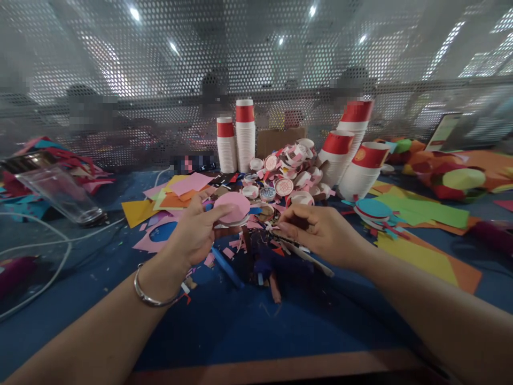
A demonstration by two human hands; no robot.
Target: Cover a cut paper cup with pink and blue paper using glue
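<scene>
My left hand [196, 230], a silver bangle at its wrist, pinches a pink paper disc [232, 207] between thumb and fingers; a white rim shows under the disc. To the right, my right hand [320, 232] has its fingertips pressed together over paper scraps, and what they hold, if anything, is too small to make out. Between and beyond the hands lies a heap of cut cup pieces [284, 186] and pink scraps. A blue stick [227, 267] lies below my left hand. Near my right wrist is a turquoise disc [373, 208].
Red and white paper cups [245, 139] stand in tall stacks at the back, with more stacks [360, 168] to the right. Coloured paper sheets [425, 208] lie on both sides. A clear bottle [60, 192] and a white cable [66, 251] are at the left.
</scene>
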